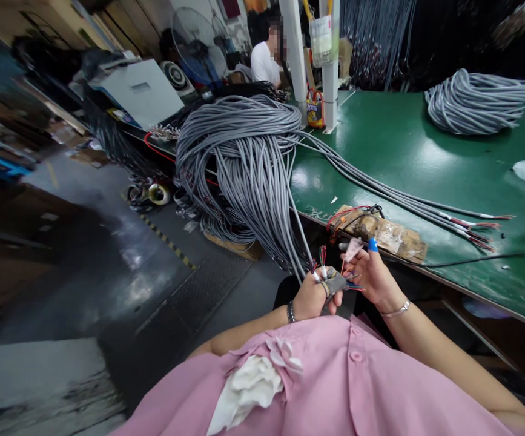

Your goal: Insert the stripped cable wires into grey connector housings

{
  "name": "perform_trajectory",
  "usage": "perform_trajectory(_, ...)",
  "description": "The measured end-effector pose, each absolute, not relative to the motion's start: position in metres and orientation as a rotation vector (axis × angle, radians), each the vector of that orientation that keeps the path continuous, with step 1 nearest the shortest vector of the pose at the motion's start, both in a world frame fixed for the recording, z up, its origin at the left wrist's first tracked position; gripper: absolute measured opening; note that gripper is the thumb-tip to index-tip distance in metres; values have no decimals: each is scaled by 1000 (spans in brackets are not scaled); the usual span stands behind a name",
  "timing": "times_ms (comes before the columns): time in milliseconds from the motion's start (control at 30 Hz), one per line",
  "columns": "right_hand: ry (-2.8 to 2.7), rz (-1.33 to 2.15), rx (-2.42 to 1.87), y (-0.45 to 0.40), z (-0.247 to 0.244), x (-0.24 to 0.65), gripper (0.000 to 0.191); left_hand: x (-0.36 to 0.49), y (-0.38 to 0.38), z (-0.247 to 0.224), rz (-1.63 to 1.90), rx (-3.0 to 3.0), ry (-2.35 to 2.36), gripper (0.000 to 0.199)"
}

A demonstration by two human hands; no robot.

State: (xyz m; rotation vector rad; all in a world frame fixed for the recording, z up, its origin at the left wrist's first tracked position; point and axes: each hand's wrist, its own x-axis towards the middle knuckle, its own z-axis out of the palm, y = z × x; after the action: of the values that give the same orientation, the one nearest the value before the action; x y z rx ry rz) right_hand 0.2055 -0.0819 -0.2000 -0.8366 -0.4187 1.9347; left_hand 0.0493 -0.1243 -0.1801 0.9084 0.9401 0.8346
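My left hand (319, 295), with grey wrapping on its fingers, is closed round the end of a grey cable (299, 239). Thin coloured wires (355, 286) fan out from it toward my right hand. More coloured wire ends (323, 254) with white sleeves stick up above the left fingers. My right hand (375, 278) is just beside these wires, thumb raised apart from half-curled fingers. A blue cover (373, 244) caps that thumb, and pale wrapping is on a finger. Whether a thin wire touches the right fingers is unclear.
A large bundle of grey cables (244, 139) drapes over the green table's (393, 163) edge. Stripped cable ends (475, 227) lie to its right. A taped wooden block (393, 236) sits at the front edge. A cable coil (478, 103) rests farther back. A person (264, 60) sits beyond.
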Motion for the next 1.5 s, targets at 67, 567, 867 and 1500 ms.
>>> perform_trajectory(67,-438,1935,-852,-82,-200,206,42,50,-127,-180,886,908,956,34)
perform_trajectory(567,-477,1784,-901,-79,-210,196,51,72,-125,-191,1027,976,1066,38)
perform_trajectory(867,-354,1805,-853,-74,-212,188,52,72,-124,-195,1007,1021,1079,38)
perform_trajectory(1500,-511,1956,-772,-80,-209,214,46,58,-133,-180,992,1037,1079,40)
